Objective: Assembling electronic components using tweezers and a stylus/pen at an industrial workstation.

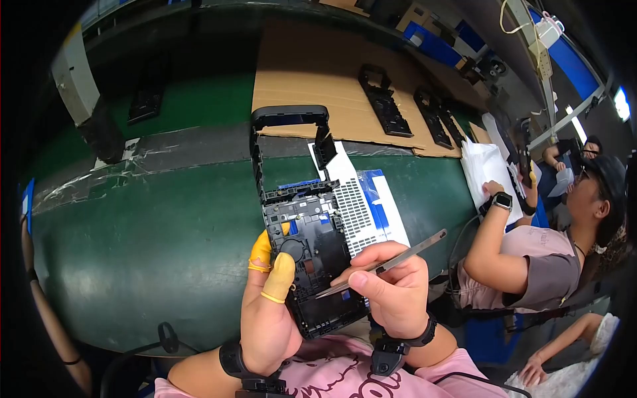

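A black plastic device housing [317, 255] with an open frame at its far end is held up over the table in front of me. My left hand [269, 312], with yellow finger cots on thumb and a finger, grips its left edge; the thumb lies on the front and the other fingers go behind. Metal tweezers [405, 255] are pinched in my right hand [397, 285], their tips pointing left, close over the lower part of the housing. Whether the tips touch it or hold anything is too small to tell. Small blue pieces show on the housing.
Beyond the housing lies a white sheet with dark rectangles [358, 212], beside a blue-and-white piece [379, 199]. More black housings [386, 103] rest on brown cardboard [298, 73]; another [147, 93] is far left. A post [83, 93] stands left. A co-worker [517, 265] sits at right.
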Available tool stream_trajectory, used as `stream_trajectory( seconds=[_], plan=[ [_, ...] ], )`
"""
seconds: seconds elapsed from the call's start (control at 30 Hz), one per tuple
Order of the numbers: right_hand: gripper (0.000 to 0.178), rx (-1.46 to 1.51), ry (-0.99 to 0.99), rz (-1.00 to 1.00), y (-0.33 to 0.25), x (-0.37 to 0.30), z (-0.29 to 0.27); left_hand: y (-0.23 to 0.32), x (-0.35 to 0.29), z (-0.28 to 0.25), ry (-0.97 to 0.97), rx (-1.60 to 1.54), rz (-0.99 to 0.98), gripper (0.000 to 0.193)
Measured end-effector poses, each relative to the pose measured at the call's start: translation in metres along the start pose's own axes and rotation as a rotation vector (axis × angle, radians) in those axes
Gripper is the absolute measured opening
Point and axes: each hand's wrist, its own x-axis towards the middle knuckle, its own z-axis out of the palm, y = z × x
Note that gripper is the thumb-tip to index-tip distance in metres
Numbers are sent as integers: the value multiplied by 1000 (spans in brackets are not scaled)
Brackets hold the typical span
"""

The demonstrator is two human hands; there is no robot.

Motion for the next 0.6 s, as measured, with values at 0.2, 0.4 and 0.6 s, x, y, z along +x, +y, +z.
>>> stream_trajectory(
  seconds=[0.2, 0.4, 0.6],
  plan=[
    [17, -12, 7, -12, 0, -1, 12, 9, -6, -1, 21, 87, 47, 38],
    [16, -3, 7, -22, 2, 0, 14, 7, -5, -2, 39, 101, 61, 38],
    [19, 3, -86, -62, 7, -1, 4, 6, -3, -4, 9, 21, 33, 40]
  ],
)
